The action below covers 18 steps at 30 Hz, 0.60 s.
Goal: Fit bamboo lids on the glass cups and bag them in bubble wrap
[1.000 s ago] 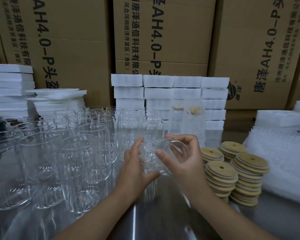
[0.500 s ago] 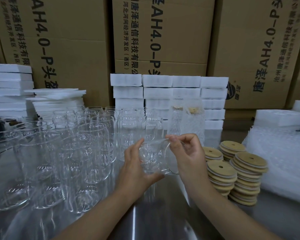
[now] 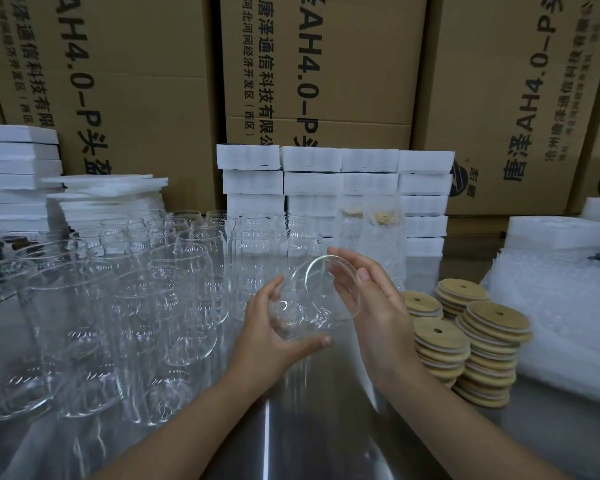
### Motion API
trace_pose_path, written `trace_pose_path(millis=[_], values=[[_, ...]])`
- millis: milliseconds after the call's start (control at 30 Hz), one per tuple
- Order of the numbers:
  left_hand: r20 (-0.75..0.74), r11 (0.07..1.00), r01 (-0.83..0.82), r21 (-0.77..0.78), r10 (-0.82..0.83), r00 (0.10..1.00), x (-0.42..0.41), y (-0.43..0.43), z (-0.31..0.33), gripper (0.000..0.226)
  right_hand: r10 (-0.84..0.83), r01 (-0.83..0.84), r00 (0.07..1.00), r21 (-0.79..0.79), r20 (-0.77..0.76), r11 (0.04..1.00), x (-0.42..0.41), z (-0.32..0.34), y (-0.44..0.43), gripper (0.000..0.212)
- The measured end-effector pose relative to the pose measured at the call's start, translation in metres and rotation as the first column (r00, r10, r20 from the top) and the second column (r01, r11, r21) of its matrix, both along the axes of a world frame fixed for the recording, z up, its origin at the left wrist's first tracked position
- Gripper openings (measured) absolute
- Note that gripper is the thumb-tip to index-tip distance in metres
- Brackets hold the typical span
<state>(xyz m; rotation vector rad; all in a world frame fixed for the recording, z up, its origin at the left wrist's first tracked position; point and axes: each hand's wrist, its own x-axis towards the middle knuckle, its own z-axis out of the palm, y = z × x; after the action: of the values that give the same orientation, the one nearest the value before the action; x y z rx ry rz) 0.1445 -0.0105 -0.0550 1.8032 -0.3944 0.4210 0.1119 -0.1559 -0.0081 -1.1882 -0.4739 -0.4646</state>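
Forearms reach in over a bare steel table (image 3: 291, 445) and meet at one glass cup (image 3: 305, 306), held above the tabletop. The cup lies tipped on its side with its mouth turned to the right. The left hand (image 3: 267, 330) wraps round the cup's closed end, fingers curled over the top and thumb underneath. The right hand (image 3: 378, 306) is spread flat at the cup's mouth, its fingertips touching the upper rim and its thumb lying straight.

Just right of the cup and a little lower stand four stacks of round bamboo lids (image 3: 492, 323), each lid with a small hole. Right of those, farther from the cup, lies a heap of bubble wrap (image 3: 561, 306).

Left of the cup a crowd of empty cups (image 3: 174, 271) stands upright, packed close together. Behind the cup two wrapped cups (image 3: 374, 244) stand upright in bubble bags, with lids showing at the top.

Behind these rise white foam blocks (image 3: 336, 181) in neat rows. More foam slabs (image 3: 14, 168) are piled far left of the cup. Cardboard boxes (image 3: 326, 64) with printed lettering form the back wall.
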Motion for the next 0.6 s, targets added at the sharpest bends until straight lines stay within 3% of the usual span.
trace_pose_path(millis=[167,333,600], values=[[-0.037,0.996,0.027,-0.084,-0.03,0.999,0.0029,-0.0008,-0.0029,0.116,0.08,-0.08,0.997,-0.019,0.022,0.997,-0.0013,-0.0012,-0.0007,0.03],[-0.093,0.998,0.021,-0.066,-0.027,0.995,0.0044,0.0,-0.003,0.131,0.079,-0.06,0.994,-0.223,0.075,0.973,-0.0062,-0.0013,-0.0005,0.041],[-0.056,0.996,-0.085,0.001,0.085,0.995,0.0039,-0.0002,-0.0032,0.129,-0.012,0.063,0.992,-0.412,0.125,0.909,-0.0081,-0.0036,0.0036,0.05]])
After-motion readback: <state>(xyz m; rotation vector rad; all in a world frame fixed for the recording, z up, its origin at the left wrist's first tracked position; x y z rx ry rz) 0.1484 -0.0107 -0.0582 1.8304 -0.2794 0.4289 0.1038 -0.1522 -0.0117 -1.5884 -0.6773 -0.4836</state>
